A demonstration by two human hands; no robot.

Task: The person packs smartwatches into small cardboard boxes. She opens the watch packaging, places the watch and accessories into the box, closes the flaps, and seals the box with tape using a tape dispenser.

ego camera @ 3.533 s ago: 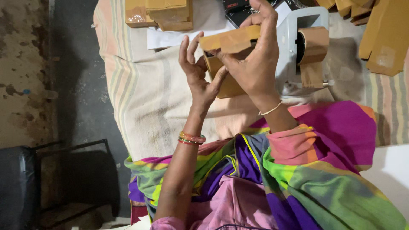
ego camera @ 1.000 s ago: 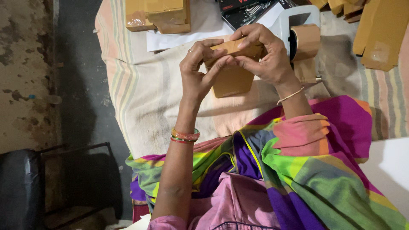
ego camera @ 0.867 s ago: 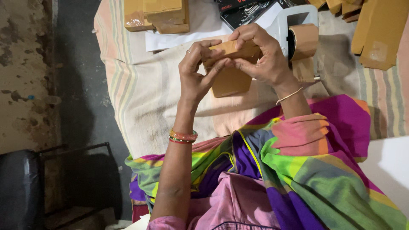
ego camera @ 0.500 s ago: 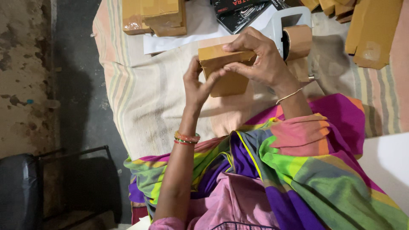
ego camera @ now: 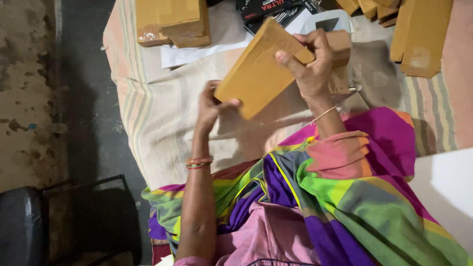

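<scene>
Both hands hold a flat brown cardboard box (ego camera: 258,74) tilted above a striped cloth (ego camera: 162,113). My left hand (ego camera: 213,103) grips its lower left corner with thumb on top. My right hand (ego camera: 310,69) grips its upper right edge, fingers curled over it. A roll of brown tape on a white dispenser (ego camera: 340,44) sits just behind my right hand, partly hidden by it.
Stacked brown boxes (ego camera: 172,19) lie at the top left on white paper (ego camera: 197,49). More cardboard pieces (ego camera: 419,34) lie at the top right, and dark printed packets (ego camera: 271,10) at the top middle. A black chair (ego camera: 29,226) stands on the floor at lower left.
The box has been turned from edge-on to show its broad flat face, tilted. My left hand has dropped to its lower corner; my right hand stays on the upper edge.
</scene>
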